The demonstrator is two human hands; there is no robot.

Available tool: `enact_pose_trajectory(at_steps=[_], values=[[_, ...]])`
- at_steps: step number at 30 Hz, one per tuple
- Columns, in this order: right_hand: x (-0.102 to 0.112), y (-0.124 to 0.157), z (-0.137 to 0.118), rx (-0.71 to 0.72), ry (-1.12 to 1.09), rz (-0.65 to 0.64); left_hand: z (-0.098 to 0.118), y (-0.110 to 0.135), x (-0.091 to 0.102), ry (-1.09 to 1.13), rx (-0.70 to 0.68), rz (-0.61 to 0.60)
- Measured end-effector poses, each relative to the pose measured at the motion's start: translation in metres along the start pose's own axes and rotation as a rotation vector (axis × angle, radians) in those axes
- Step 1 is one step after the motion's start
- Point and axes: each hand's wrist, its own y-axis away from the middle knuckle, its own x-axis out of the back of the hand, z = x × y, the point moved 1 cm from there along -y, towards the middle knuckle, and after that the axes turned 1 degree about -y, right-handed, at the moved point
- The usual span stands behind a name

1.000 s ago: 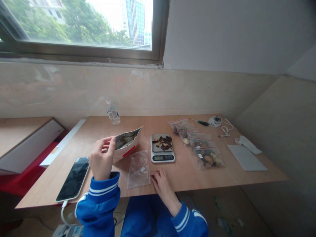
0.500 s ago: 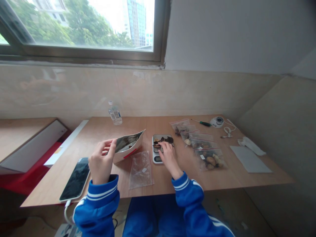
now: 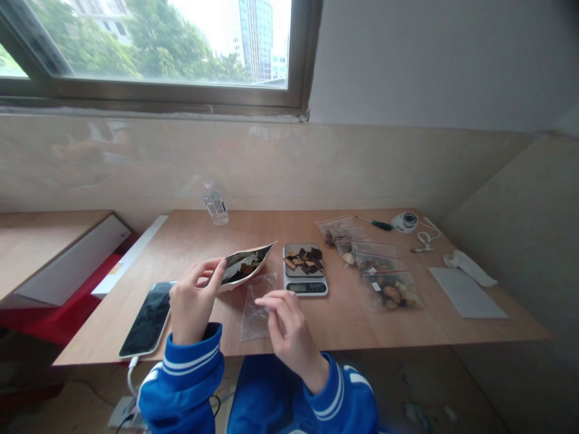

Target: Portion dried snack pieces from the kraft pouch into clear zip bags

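Observation:
My left hand (image 3: pixel 192 304) grips the near end of an open foil pouch (image 3: pixel 248 264), held tilted with its mouth toward a small digital scale (image 3: pixel 305 283). Dark and tan dried pieces (image 3: pixel 306 260) lie on the scale's pan. My right hand (image 3: pixel 289 328) hovers above the table's front edge, its fingertips drawn together over an empty clear zip bag (image 3: pixel 254 295) that lies flat between pouch and scale. Whether something small sits between those fingertips does not show.
A phone (image 3: pixel 148 317) on a cable lies at the front left. A small bottle (image 3: pixel 216 205) stands at the back. Filled zip bags (image 3: pixel 382 274) lie right of the scale, then a screwdriver (image 3: pixel 374 224), a round white device (image 3: pixel 404 221), a grey sheet (image 3: pixel 465 292).
My right hand went from the table's front edge up to the scale's pan, then drew back left over the clear bag with fingertips together. The pouch now lies flatter.

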Motion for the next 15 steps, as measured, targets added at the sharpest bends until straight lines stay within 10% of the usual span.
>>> enact_pose_trajectory(at_steps=[6, 15], values=[[-0.028, -0.018, -0.042, 0.061, 0.205, -0.152, -0.002, 0.017, 0.009, 0.013, -0.043, 0.110], [-0.001, -0.029, -0.043, 0.118, 0.252, -0.096, -0.007, 0.041, 0.005, 0.094, -0.042, 0.092]])
